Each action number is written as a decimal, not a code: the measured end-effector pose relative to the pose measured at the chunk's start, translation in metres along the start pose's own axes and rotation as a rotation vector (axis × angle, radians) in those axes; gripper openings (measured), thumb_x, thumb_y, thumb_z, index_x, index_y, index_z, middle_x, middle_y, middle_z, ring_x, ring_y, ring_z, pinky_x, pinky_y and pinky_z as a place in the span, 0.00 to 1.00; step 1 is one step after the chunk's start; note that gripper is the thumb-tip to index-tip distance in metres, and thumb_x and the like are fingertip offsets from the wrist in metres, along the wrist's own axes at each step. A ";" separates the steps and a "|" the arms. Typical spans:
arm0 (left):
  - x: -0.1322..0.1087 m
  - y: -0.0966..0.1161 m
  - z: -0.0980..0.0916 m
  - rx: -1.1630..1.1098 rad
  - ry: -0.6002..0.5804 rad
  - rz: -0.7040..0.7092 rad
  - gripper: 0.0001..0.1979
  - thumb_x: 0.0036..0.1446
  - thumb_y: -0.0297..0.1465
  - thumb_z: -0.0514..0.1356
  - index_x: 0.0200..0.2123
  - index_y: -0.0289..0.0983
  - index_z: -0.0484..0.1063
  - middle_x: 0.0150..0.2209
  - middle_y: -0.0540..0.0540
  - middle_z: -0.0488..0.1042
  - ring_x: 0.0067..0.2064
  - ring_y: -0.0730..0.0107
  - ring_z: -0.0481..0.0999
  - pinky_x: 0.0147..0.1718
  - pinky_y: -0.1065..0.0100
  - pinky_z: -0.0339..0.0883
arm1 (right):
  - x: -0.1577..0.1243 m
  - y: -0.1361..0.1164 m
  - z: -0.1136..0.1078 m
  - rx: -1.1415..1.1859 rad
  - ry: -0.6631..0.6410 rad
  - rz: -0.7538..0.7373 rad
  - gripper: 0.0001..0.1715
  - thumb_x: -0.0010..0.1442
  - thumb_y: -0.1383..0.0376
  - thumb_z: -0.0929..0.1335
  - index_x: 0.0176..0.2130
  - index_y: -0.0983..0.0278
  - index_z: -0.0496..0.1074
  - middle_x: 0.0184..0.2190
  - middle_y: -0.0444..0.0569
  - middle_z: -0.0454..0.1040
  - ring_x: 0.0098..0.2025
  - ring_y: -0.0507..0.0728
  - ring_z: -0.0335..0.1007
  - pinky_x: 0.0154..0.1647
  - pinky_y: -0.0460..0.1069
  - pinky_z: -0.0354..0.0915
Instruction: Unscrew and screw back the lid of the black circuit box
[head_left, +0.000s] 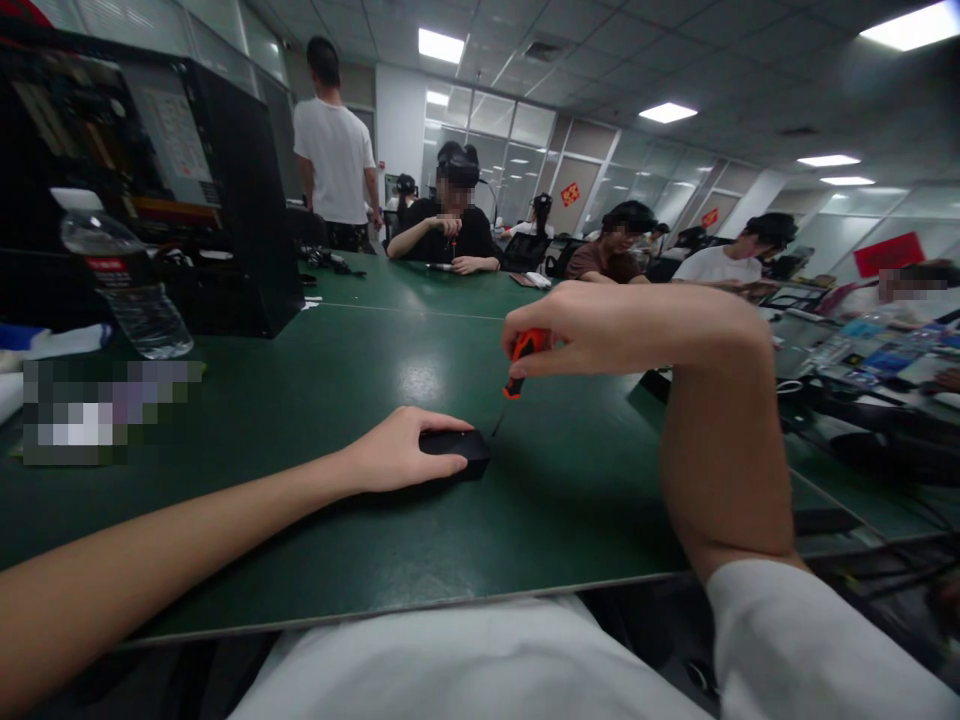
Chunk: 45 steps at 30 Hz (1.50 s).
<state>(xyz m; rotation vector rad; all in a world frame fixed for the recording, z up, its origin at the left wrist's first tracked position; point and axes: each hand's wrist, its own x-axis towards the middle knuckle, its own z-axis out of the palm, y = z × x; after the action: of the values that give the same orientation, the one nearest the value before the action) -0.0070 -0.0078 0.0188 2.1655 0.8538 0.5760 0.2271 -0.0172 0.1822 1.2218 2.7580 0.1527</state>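
My left hand (pixel 397 452) lies on the green table (pixel 315 400), its fingers wrapped over a small flat black device (pixel 459 446) and holding it down. My right hand (pixel 600 328) hovers just above and to the right, pinching a small screwdriver with an orange and black handle (pixel 520 362). The screwdriver's thin shaft points down toward the right edge of the black device. Whether the tip touches the device is too small to tell.
A clear water bottle (pixel 124 285) stands at the left beside a black open-sided computer case (pixel 187 180). Several people sit along the table's far side and right, and one stands at the back. Cables and dark gear lie at the right edge (pixel 862 440).
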 end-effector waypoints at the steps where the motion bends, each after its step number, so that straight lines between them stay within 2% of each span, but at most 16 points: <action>1: 0.000 0.000 0.000 -0.001 0.000 0.004 0.23 0.57 0.37 0.65 0.55 0.37 0.78 0.50 0.46 0.82 0.49 0.56 0.81 0.50 0.64 0.70 | -0.002 -0.002 -0.003 -0.005 0.018 0.006 0.20 0.66 0.49 0.65 0.45 0.59 0.77 0.36 0.45 0.79 0.32 0.53 0.72 0.31 0.47 0.58; 10: 0.001 -0.005 0.001 -0.046 -0.011 -0.006 0.24 0.58 0.37 0.65 0.57 0.36 0.76 0.52 0.45 0.81 0.52 0.54 0.80 0.53 0.62 0.70 | 0.005 -0.014 0.001 -0.021 0.097 0.012 0.18 0.65 0.52 0.65 0.42 0.61 0.77 0.31 0.45 0.77 0.29 0.52 0.69 0.29 0.46 0.55; 16: 0.002 -0.012 0.003 -0.092 -0.017 0.028 0.24 0.58 0.38 0.66 0.57 0.37 0.76 0.53 0.45 0.80 0.53 0.55 0.79 0.56 0.61 0.69 | 0.012 -0.016 0.002 -0.006 0.078 0.024 0.18 0.67 0.52 0.64 0.44 0.62 0.76 0.33 0.48 0.78 0.30 0.53 0.70 0.30 0.46 0.56; 22: 0.002 -0.013 0.003 -0.110 -0.009 0.026 0.24 0.58 0.38 0.66 0.57 0.37 0.77 0.51 0.46 0.82 0.51 0.56 0.81 0.54 0.61 0.70 | 0.009 -0.019 -0.001 0.033 0.039 -0.015 0.18 0.67 0.53 0.64 0.45 0.61 0.77 0.34 0.47 0.78 0.33 0.54 0.72 0.32 0.47 0.59; 33: 0.004 -0.015 0.004 -0.070 0.000 0.054 0.24 0.58 0.39 0.66 0.56 0.37 0.77 0.50 0.46 0.82 0.50 0.56 0.81 0.54 0.62 0.70 | 0.006 -0.010 0.001 -0.006 0.028 0.036 0.18 0.66 0.52 0.65 0.42 0.60 0.78 0.31 0.44 0.78 0.28 0.51 0.69 0.29 0.46 0.56; 39: 0.004 -0.014 0.003 -0.069 0.005 0.041 0.24 0.57 0.38 0.66 0.56 0.36 0.77 0.51 0.45 0.82 0.52 0.54 0.80 0.54 0.62 0.69 | 0.006 -0.021 0.000 0.062 0.019 -0.031 0.17 0.67 0.55 0.64 0.43 0.61 0.77 0.35 0.46 0.79 0.33 0.53 0.72 0.31 0.46 0.59; 45: 0.003 -0.016 0.004 -0.084 -0.011 0.051 0.24 0.58 0.38 0.66 0.56 0.37 0.77 0.52 0.45 0.81 0.52 0.55 0.80 0.54 0.63 0.69 | 0.004 -0.025 -0.001 0.110 0.014 -0.081 0.15 0.67 0.59 0.63 0.43 0.61 0.76 0.37 0.46 0.79 0.33 0.52 0.72 0.31 0.46 0.59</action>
<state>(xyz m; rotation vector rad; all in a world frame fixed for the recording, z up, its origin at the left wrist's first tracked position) -0.0090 0.0010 0.0049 2.1171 0.7572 0.6146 0.2060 -0.0316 0.1791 1.1349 2.8569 0.0018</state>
